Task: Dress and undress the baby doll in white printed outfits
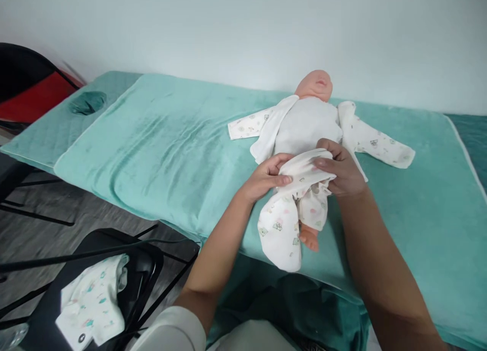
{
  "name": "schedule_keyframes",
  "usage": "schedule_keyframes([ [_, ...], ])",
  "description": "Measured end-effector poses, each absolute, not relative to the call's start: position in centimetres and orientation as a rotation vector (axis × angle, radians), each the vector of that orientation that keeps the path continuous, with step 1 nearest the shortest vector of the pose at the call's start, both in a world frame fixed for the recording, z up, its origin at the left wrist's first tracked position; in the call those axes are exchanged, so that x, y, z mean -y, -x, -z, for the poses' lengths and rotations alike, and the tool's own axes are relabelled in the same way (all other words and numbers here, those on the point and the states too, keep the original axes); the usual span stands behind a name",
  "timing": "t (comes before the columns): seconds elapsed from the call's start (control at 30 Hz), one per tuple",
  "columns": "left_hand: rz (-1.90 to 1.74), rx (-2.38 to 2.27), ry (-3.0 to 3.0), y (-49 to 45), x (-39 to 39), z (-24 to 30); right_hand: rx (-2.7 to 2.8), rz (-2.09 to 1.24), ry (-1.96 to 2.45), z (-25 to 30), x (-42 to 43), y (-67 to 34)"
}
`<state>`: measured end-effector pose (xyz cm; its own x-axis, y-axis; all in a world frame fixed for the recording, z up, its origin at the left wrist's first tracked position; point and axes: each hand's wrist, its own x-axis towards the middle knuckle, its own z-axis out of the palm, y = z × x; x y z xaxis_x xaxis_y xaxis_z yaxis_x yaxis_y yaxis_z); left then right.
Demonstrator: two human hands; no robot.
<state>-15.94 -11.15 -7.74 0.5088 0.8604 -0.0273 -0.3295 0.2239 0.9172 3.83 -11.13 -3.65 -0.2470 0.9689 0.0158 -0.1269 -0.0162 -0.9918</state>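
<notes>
A baby doll (307, 123) lies on its back on the green-covered bed, head toward the wall. It wears an open white printed jacket (375, 140) with the sleeves spread to both sides. White printed baby pants (279, 229) are on its legs; one foot (310, 237) sticks out of a leg opening, while the other leg end hangs flat toward me. My left hand (268, 177) pinches the waistband on its left side. On the other side, my right hand (338, 168) grips the same waistband between thumb and fingers. The waistband lies gathered across the doll's lower belly.
The massage bed (160, 133) with a face hole (87, 102) runs along a white wall. At lower left, a black folding chair (142, 265) holds a folded printed baby garment (93, 300). A black and red chair (36, 95) stands at far left.
</notes>
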Motion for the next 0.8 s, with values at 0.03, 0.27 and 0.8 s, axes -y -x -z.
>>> schedule_keyframes([
  [0.03,-0.924,-0.635,-1.019,15.9,11.1,7.8,1.353,-1.446,1.008,3.5,11.1,-3.8],
  [0.27,-1.122,-0.806,-0.986,15.6,10.8,9.0,1.854,-1.243,1.239,2.1,11.1,-2.7],
  [0.8,-0.918,-0.708,-1.172,15.7,11.3,8.3,1.315,-1.337,1.087,3.9,11.2,-2.4],
])
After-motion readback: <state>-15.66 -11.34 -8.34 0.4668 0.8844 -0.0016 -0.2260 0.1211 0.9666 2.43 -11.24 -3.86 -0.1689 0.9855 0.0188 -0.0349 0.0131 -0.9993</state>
